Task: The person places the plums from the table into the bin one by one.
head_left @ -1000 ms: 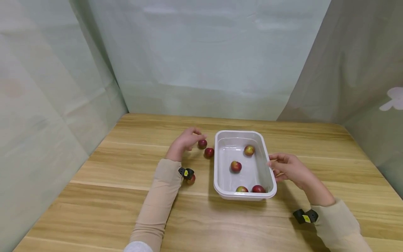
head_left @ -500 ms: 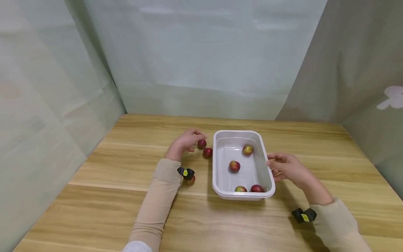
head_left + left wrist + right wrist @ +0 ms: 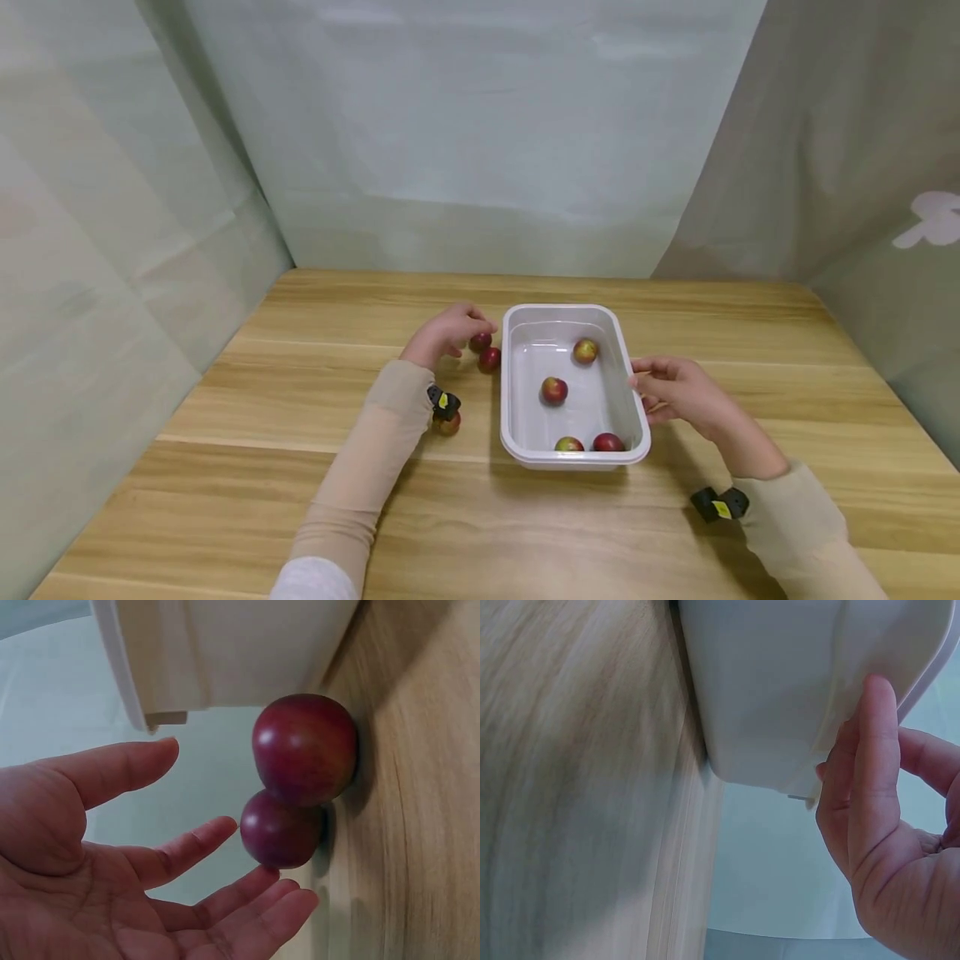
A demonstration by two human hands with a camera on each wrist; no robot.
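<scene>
A white plastic tray (image 3: 512,379) sits mid-table with several small red-yellow fruits in it, one of them near its middle (image 3: 554,390). Two dark red fruits (image 3: 481,342) (image 3: 490,359) lie touching each other just left of the tray, also seen in the left wrist view (image 3: 304,748) (image 3: 281,829). My left hand (image 3: 450,329) hovers by them with relaxed, spread fingers (image 3: 225,832), fingertips at the farther fruit. My right hand (image 3: 667,390) holds the tray's right rim, thumb (image 3: 870,750) against the outer wall (image 3: 780,690).
Another fruit (image 3: 448,424) lies on the wooden table (image 3: 300,500) beside my left wrist, partly hidden by the wrist camera. Pale cloth walls (image 3: 480,150) enclose the table at the back and both sides.
The head view has shifted a little. Both hands, the tray and the fruits keep their places.
</scene>
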